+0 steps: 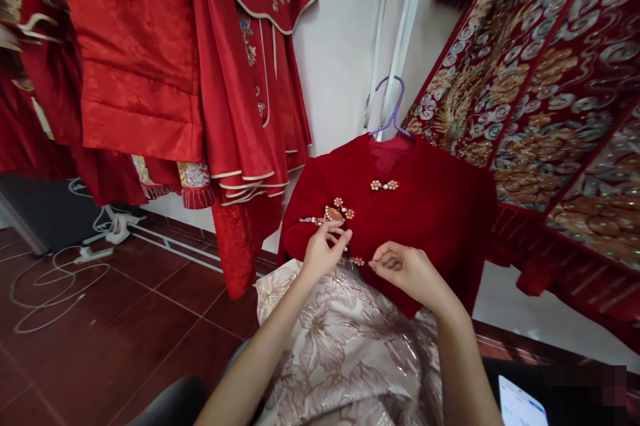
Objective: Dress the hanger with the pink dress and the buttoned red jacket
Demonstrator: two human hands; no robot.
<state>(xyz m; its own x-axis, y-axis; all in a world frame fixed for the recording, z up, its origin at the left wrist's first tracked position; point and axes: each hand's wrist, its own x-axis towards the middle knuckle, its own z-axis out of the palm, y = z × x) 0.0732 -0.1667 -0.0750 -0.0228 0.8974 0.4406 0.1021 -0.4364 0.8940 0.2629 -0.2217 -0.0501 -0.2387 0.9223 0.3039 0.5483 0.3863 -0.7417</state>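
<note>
The jacket (pixel 425 213) is mid-view for me, red, with its shoulders on a purple hanger (pixel 395 116) and its lower edge over the patterned cloth (pixel 345 346). The hanger's hook sits up by a white post (pixel 405 26), but I honestly can't tell if it's hooked on anything, and the hanger's arms are inside the jacket.

Left hand (pixel 325 249) is at the fan ornament (pixel 333 214), covering its bottom bit. Thumb and fingers are bunched close; can't tell from here whether they're pinching something. Right hand (pixel 413 273) is curled just beside the low clasp (pixel 356 261), thumb near the index finger. Again, I can't make out if anything thin is between them. The low clasp's left end gets lost near the left hand. Top clasp (pixel 385 185) is in plain sight though.

Phone's (pixel 520 403) cut off at the bottom edge, screen unreadable for me. The red clothes (pixel 140 79) on the left run out of frame, same for the embroidered garment (pixel 545 113) on the right.
</note>
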